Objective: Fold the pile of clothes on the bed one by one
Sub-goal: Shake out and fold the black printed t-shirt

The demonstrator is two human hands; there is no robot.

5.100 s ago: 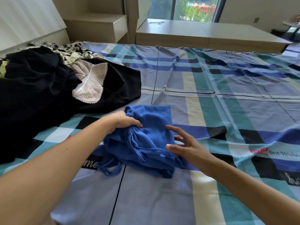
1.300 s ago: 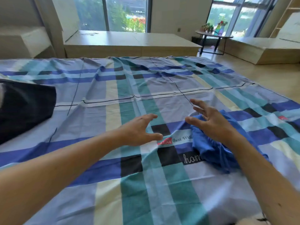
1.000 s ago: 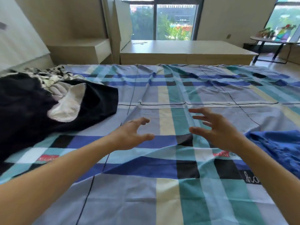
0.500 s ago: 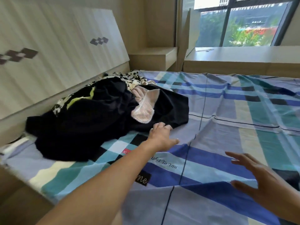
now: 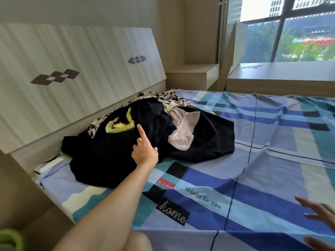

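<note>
right hand [image 5: 319, 218], nearest: fingers spread wide, empty | left hand [image 5: 145, 151]: index straight, rest loosely curled, empty | black garment [image 5: 101, 156] at our left fingertip, topping the pile [image 5: 208, 140] on the bed [image 5: 272, 160] | risk, we judge: pulling it drags the pink piece [image 5: 181, 134] and patterned cloth [image 5: 170, 99] tangled beyond the fingers

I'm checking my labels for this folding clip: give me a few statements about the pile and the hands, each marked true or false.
1. The left hand points a finger at the black garment. True.
2. The right hand has a grip on a blue garment. False: it holds nothing, fingers spread over the sheet.
3. A pink ribbed piece lies on the pile. True.
4. The pile lies in the sheet's middle. False: it lies beside the headboard.
</note>
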